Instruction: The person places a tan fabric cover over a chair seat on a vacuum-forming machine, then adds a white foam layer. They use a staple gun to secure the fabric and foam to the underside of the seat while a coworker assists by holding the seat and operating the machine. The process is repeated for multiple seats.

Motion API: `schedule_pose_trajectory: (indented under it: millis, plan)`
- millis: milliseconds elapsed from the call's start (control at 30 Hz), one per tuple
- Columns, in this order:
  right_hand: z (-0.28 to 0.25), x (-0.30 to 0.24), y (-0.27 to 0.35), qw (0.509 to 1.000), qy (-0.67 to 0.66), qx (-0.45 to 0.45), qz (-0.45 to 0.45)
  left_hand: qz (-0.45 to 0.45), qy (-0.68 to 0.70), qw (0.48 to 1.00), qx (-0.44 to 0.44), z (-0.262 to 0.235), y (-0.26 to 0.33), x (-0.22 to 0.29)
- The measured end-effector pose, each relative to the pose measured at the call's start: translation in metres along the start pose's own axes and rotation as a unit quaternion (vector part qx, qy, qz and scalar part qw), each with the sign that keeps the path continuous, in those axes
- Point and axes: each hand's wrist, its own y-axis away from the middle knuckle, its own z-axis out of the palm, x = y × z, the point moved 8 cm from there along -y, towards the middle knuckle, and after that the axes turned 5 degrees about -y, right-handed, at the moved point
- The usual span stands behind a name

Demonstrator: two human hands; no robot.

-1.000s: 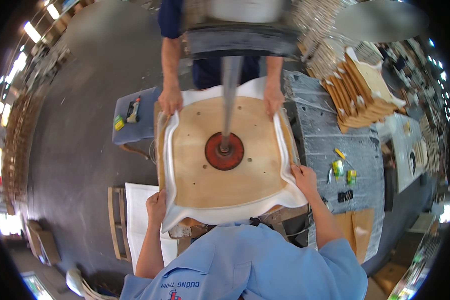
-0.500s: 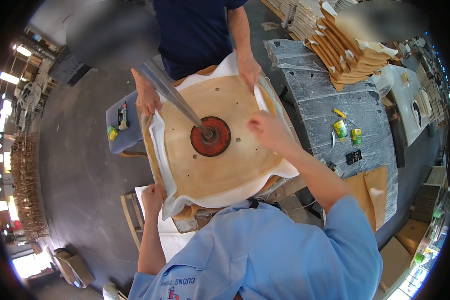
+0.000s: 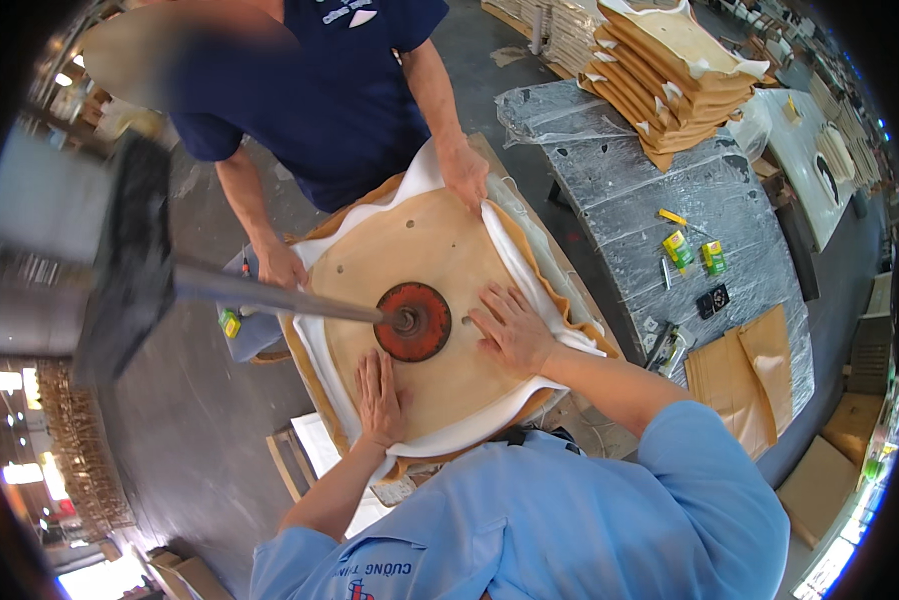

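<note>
Resting flat with the fingers extended, the person's two bare hands press on a broad, nearly square, pale plywood seat panel with rounded corners, which lies in front of the blue-shirted body. The left hand is near the panel's near left part, fingers close together and aimed away from the body. The right hand lies right of the panel's middle, fingers fanned apart and aimed toward the upper left. Neither hand pinches anything.

The panel's bare face is up. Its near-to-far line tilts left going away from the person; being almost square, it shows no clear long axis. Soft white padding and a tan-brown cover border it. A round red disc sits on its middle, and a slim grey metal rod runs leftward from the disc, rising slightly in view.

Across the panel, a co-worker in a dark navy shirt grips the far edge at both sides.

To the right, a plastic-covered grey worktop carries two small yellow-green boxes, a folded brown sheet and a stack of tan-covered panels.
</note>
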Motion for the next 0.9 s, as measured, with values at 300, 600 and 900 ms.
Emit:
schedule_pose_trajectory:
  millis: [300, 600, 900]
  plan:
    - [-0.003, 0.000, 0.004, 0.999, -0.003, 0.032, -0.008, 0.023, -0.009, 0.998, 0.057, -0.004, -0.003, 0.000]
    - [-0.022, -0.009, 0.022, 0.924, -0.288, 0.125, 0.219, -0.213, 0.385, 0.889, 0.125, -0.065, 0.028, -0.073]
    - [0.050, -0.088, 0.179, 0.728, -0.550, -0.069, 0.403, -0.481, 0.599, 0.640, -0.026, -0.022, 0.229, -0.108]
